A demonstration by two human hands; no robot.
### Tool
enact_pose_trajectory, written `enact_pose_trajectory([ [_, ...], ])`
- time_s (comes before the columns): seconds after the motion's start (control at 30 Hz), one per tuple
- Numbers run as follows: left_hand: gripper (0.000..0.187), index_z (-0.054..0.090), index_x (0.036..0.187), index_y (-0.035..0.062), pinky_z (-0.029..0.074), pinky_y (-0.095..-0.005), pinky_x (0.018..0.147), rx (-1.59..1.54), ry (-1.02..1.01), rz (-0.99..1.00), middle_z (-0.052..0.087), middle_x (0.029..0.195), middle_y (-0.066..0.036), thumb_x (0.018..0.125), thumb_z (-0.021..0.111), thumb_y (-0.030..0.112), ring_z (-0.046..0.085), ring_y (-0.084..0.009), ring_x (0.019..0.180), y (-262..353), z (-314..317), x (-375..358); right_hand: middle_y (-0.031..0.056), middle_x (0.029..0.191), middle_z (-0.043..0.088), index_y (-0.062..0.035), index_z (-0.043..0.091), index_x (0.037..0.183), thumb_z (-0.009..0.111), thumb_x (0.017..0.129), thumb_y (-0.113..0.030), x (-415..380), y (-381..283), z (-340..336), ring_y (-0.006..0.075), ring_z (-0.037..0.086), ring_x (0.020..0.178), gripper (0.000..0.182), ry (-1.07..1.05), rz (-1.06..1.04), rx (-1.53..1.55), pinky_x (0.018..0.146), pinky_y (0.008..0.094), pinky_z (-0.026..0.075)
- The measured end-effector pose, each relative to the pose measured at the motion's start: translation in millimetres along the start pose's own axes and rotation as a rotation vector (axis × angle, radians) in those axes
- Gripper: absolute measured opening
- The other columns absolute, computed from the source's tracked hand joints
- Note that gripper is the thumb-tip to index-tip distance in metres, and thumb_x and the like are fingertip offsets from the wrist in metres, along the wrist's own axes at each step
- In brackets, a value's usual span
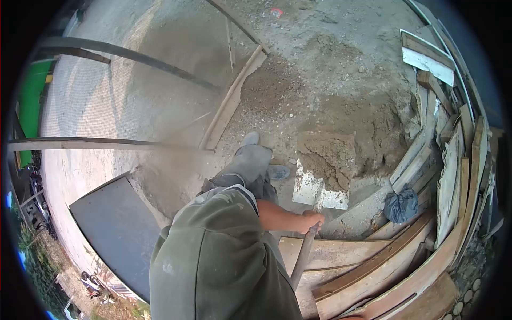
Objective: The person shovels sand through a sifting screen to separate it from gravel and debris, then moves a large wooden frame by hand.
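Note:
My left hand (310, 221) is closed round the wooden handle of a shovel (305, 249), close to where the handle joins the blade. The wide, flat metal shovel blade (335, 199) carries a load of damp-looking brown sand (326, 154). Behind and beside it lies a larger heap of the same sand (378, 133). Below my hand, the handle runs down and passes behind my green sleeve (224, 256). My right hand does not show; only a sliver of skin appears at the bottom edge.
A large mesh screen in a wooden frame (237, 96) stands on the left, with hazy dust around it. Boards (368, 266) are stacked along the right and front. A dark plastic bag (401, 206) rests against them. A grey panel (114, 229) lies lower left. My dusty shoes (278, 172) stand near the sand.

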State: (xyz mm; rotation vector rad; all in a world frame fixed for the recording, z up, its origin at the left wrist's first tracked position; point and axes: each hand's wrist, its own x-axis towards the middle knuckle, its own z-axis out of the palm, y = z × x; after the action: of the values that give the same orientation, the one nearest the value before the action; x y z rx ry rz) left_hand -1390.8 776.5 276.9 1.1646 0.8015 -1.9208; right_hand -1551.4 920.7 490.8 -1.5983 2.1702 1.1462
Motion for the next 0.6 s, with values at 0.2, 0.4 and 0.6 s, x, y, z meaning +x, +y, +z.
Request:
enact_pose_trajectory([
  [0.2, 0.009, 0.051, 0.066, 0.0084, 0.046, -0.0331, 0.048, -0.446, -0.243, 0.146, 0.047, 0.06, -0.002, 0.071, 0.058, 0.01, 0.05, -0.0169, 0.052, 30.9, -105.5, -15.9, 0.0081, 0.068, 0.057, -0.0119, 0.057, 0.084, 0.067, 0.062, -0.04, -39.2, -34.6, -21.3, 0.0291, 0.058, 0.067, 0.037, 0.464, -0.256, -0.216, 0.06, 0.0418, 0.044],
  [0.4, 0.009, 0.05, 0.075, 0.0074, 0.047, -0.031, 0.05, -0.645, -0.302, 0.737, 0.048, 0.061, 0.001, 0.074, 0.055, 0.015, 0.051, -0.0132, 0.053, 178.9, -262.6, -216.2, 0.0088, 0.074, 0.058, -0.0088, 0.057, 0.088, 0.071, 0.066, -0.04, -78.4, -159.7, -44.2, 0.0305, 0.057, 0.061, 0.041, 0.838, -0.936, 0.005, 0.054, 0.043, 0.042],
  [0.6, 0.008, 0.049, 0.075, 0.0057, 0.05, -0.0292, 0.049, -0.551, -0.382, 1.419, 0.05, 0.063, -0.001, 0.076, 0.057, 0.009, 0.054, -0.0115, 0.053, 248.1, -293.5, -471.2, 0.0093, 0.077, 0.058, -0.0051, 0.058, 0.095, 0.075, 0.064, -0.025, -159.5, -260.9, -118.5, 0.0286, 0.056, 0.068, 0.04, 0.936, -1.257, 0.394, 0.057, 0.0397, 0.04],
])
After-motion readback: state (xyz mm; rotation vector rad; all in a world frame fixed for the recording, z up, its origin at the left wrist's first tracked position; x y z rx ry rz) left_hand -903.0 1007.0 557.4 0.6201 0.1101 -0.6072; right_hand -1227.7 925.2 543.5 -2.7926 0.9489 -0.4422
